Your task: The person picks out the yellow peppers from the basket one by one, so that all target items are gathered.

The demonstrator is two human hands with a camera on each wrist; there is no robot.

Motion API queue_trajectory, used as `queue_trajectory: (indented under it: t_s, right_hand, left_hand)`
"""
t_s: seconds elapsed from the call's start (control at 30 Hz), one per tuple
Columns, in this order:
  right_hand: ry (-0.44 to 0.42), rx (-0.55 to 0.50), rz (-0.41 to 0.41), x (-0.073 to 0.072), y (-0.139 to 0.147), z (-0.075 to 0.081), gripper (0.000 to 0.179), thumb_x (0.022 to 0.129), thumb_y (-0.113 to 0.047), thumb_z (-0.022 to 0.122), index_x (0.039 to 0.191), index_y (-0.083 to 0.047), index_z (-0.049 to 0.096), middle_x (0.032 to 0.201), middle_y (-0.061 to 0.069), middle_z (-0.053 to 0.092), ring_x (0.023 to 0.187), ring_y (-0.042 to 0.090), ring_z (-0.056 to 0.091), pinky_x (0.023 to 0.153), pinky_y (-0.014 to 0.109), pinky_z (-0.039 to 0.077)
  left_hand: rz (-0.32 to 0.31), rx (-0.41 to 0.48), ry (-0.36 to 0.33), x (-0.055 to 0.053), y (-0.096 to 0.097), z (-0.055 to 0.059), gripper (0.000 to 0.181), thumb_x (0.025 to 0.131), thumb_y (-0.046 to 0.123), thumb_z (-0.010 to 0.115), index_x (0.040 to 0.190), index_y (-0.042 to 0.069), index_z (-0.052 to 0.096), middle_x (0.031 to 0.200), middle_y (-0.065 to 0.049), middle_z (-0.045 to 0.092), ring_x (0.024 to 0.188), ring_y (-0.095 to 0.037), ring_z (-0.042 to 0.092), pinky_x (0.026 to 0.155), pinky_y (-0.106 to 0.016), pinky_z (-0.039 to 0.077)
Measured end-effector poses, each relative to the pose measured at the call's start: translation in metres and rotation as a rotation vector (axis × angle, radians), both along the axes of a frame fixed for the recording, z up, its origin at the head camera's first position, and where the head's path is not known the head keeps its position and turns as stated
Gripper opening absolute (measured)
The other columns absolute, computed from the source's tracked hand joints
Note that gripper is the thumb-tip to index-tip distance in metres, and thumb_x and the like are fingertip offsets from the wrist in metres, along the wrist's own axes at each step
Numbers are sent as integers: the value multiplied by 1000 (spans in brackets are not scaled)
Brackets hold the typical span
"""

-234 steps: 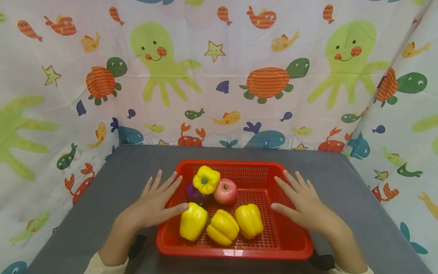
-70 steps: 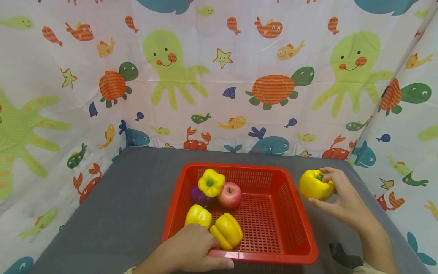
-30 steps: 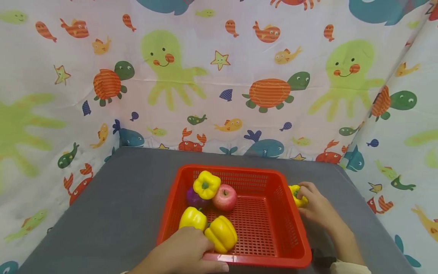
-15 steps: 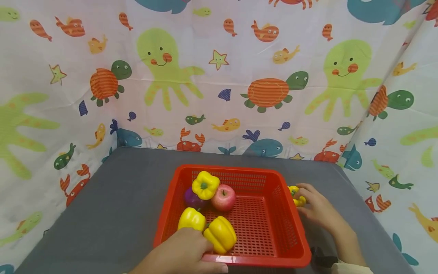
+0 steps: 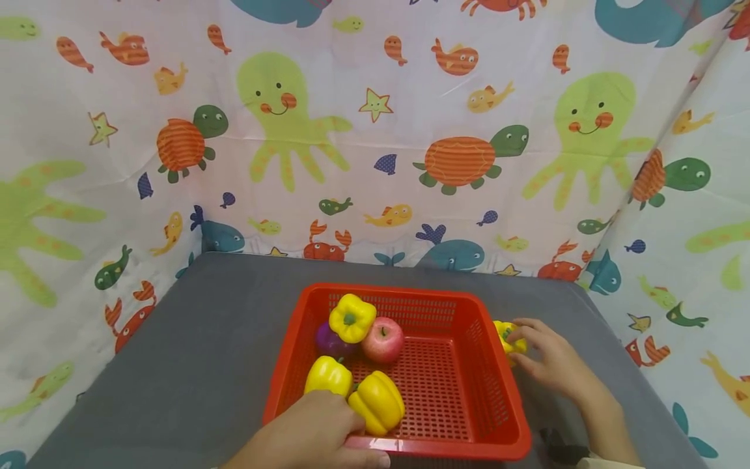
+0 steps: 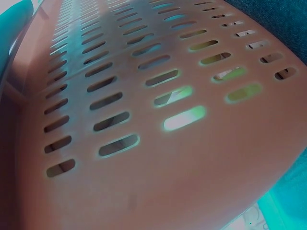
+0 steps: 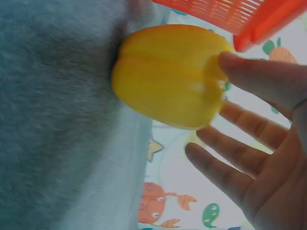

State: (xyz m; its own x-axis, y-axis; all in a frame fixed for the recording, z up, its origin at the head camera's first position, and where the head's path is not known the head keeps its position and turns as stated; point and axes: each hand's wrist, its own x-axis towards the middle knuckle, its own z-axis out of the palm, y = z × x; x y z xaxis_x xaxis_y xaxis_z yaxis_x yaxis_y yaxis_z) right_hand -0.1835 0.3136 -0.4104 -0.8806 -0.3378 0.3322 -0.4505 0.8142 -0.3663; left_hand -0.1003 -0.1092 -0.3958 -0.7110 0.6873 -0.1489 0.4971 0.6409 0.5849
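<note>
At the basket's near edge, my left hand (image 5: 310, 426) grips the rim of the red plastic basket (image 5: 463, 448), thumb outside and fingers over the inside. The left wrist view is filled by the slotted basket wall (image 6: 158, 167). To the right of the basket, a yellow bell pepper (image 5: 505, 332) stands on the table, partly behind the rim. Above it is my right hand (image 5: 553, 358); in the right wrist view its thumb (image 7: 268, 79) meets the top of the pepper (image 7: 168, 76), while the other fingers (image 7: 230, 148) are spread out loosely beside it.
Inside the basket, a pink-red apple (image 5: 383, 340) and a round purple item (image 5: 331, 342) lie under another yellow pepper (image 5: 353, 318). Two more yellow peppers (image 5: 377, 404) lie near my left hand. A cartoon-print curtain (image 5: 375, 163) encloses the grey table (image 5: 187, 365).
One yellow pepper has gone from the basket's front right to the table right of it, carried by my right hand, whose fingers have now loosened. My left hand has taken the basket's near rim.
</note>
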Motion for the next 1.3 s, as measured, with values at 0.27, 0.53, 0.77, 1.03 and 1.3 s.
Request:
queue_trajectory:
  t_s: [0.27, 0.53, 0.77, 1.03, 1.3]
  right_hand:
    - [166, -14, 48, 4, -16, 40, 30, 78, -4, 84, 102, -14, 70, 128, 13, 62, 113, 38, 61, 80, 59, 52]
    - [265, 43, 264, -2, -56, 85, 35, 78, -4, 84, 106, -18, 68, 128, 6, 62, 110, 29, 63, 79, 48, 56]
    - [189, 68, 379, -13, -98, 109, 32, 83, -7, 81, 111, -16, 68, 134, 8, 59, 115, 28, 61, 85, 47, 55]
    - [146, 63, 467, -23, -135, 115, 38, 85, -10, 81, 119, -12, 65, 140, 10, 54, 122, 29, 58, 91, 46, 52]
    - [172, 13, 557, -38, -167, 103, 39, 86, -10, 80, 121, -11, 64, 144, 12, 51, 127, 30, 54, 96, 44, 49]
  left_hand:
    - [13, -13, -14, -1, 1, -1, 37, 89, 67, 60, 78, 31, 61, 54, 12, 42, 54, -1, 51, 57, -23, 44]
    - [10, 12, 22, 0, 4, -1, 36, 89, 66, 60, 77, 33, 61, 53, 16, 43, 53, -1, 50, 54, -23, 43]
    - [87, 31, -100, 2, 5, 1, 33, 87, 65, 64, 79, 33, 65, 57, 14, 52, 55, -3, 55, 56, -25, 46]
    - [82, 8, -72, 2, 6, 2, 34, 88, 65, 63, 79, 33, 65, 56, 14, 51, 55, -3, 54, 56, -24, 46]
    - [56, 24, -68, 1, 4, 1, 38, 89, 67, 59, 77, 32, 65, 56, 16, 52, 56, -2, 54, 59, -23, 47]
